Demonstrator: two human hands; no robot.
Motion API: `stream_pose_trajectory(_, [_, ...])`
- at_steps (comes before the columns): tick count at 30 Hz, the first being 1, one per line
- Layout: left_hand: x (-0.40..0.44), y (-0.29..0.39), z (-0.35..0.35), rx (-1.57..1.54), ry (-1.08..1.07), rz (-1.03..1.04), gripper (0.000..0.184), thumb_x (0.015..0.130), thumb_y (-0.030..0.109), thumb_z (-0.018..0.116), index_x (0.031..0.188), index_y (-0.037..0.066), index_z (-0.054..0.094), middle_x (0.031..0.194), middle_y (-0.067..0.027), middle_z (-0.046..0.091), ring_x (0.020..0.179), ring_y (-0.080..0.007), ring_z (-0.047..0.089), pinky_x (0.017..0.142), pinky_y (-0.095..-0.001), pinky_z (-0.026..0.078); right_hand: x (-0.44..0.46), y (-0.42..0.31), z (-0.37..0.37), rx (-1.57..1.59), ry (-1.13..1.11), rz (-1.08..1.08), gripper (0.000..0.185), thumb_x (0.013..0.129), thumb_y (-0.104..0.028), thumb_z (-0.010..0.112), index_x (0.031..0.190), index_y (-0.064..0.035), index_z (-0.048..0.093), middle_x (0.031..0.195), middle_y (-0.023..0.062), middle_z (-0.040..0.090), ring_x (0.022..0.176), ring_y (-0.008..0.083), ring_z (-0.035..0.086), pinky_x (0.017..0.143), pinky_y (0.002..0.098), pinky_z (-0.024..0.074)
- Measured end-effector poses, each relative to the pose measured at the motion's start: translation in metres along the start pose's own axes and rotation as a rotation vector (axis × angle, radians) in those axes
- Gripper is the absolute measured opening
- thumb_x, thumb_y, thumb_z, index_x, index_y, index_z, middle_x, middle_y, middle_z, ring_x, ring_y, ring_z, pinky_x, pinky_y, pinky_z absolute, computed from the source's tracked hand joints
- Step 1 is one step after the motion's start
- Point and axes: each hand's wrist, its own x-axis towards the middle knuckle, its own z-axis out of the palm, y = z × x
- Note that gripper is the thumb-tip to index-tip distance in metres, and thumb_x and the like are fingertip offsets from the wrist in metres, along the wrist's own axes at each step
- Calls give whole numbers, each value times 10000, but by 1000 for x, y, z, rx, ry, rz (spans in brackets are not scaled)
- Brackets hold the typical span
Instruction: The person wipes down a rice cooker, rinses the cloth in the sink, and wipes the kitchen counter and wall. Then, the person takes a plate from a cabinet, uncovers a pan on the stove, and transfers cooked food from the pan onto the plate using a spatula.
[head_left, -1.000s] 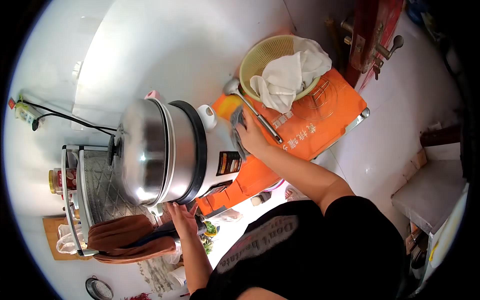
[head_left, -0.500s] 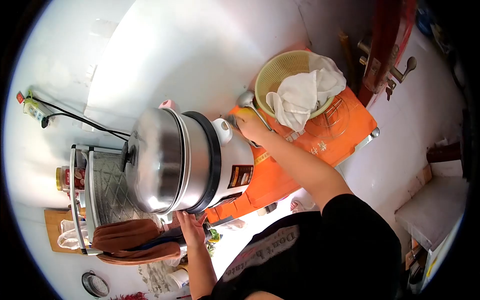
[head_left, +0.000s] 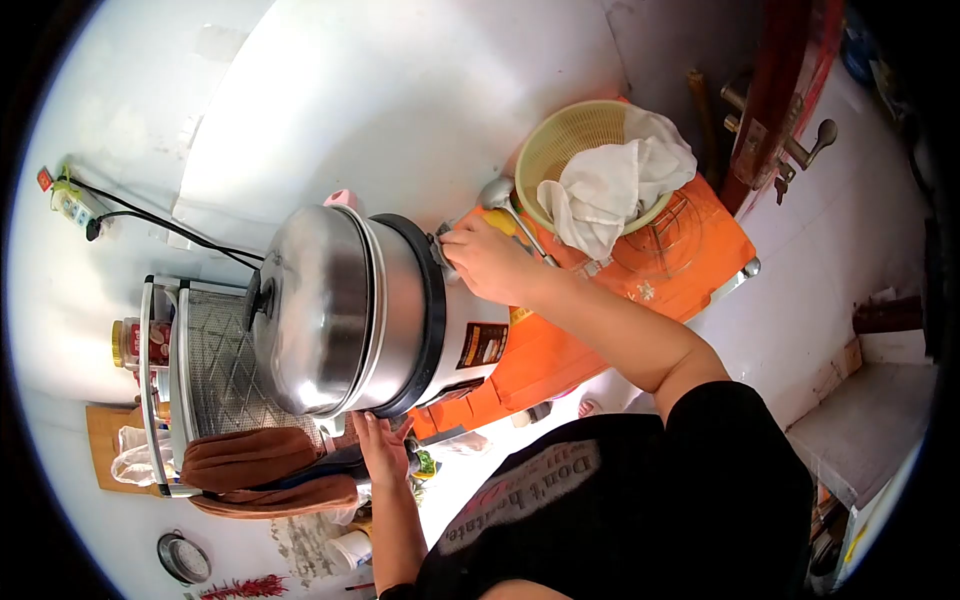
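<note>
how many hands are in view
2: the right hand holds a grey rag against the cooker, and the left hand is at the cooker's opposite side.

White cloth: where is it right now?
In the head view, upper right of centre, the white cloth lies in the pale green basket, draped over its rim near the ladle.

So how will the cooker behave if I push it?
The cooker looks heavy, given its big metal body, so a light push may barely shift it. It should feel rigid, but its tall build could tip if pushed high. The smooth, shiny lid may be slippery.
</note>
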Motion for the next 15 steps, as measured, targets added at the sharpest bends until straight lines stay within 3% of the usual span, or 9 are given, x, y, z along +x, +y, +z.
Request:
stream_pose_trajectory(2, [0,2,1,10,-6,-5,629,872,289,465,1350,182,71,1222,-13,334,996,-133,424,757,-429,477,-11,-7,-3,33,4,40,114,710,-17,496,811,-13,547,871,84,541,829,296,463,740,343,392])
stream_pose_trajectory(5, [0,6,8,51,-20,8,598,878,299,448,1345,183,92,1239,-18,333,1020,-142,422,753,-424,478,-34,-7,0,232,75,-63,156,780,-30,458,897,-21,560,869,47,544,849,232,478,728,310,391])
stream_pose_trajectory(7, [-1,6,9,54,-4,5,560,883,307,430,1335,181,123,1254,-22,331,1042,-150,419,748,-418,478,-45,8,15,970,166,779,215,855,-83,414,1017,-28,544,885,5,530,877,145,465,742,285,376])
stream_pose_trajectory(8, [-2,5,8,56,-4,-4,543,886,311,421,1328,178,135,1259,-27,328,1069,-166,411,755,-421,475,-41,18,20,1166,381,825,296,883,-150,403,1134,-20,491,960,15,530,924,111,454,801,264,360])
stream_pose_trajectory(11, [-1,4,5,37,-3,-21,546,887,310,417,1330,180,126,1279,-32,315,1095,-180,400,765,-427,470,-4,40,42,1462,540,882,355,868,-169,431,1182,-6,450,1049,68,538,978,141,471,865,251,343])
stream_pose_trajectory(13, [-3,3,5,48,-12,-13,555,884,321,421,1331,187,121,1295,-33,302,1119,-190,388,778,-436,463,24,50,55,1481,271,842,387,865,-192,434,1196,6,438,1116,100,521,1024,150,464,909,244,322])
stream_pose_trajectory(15, [-3,1,4,25,-26,7,556,883,338,417,1331,194,120,1308,-31,290,1145,-191,370,784,-441,458,39,73,93,1213,-8,388,362,859,-197,437,1166,-9,478,1092,93,541,986,137,492,869,248,364])
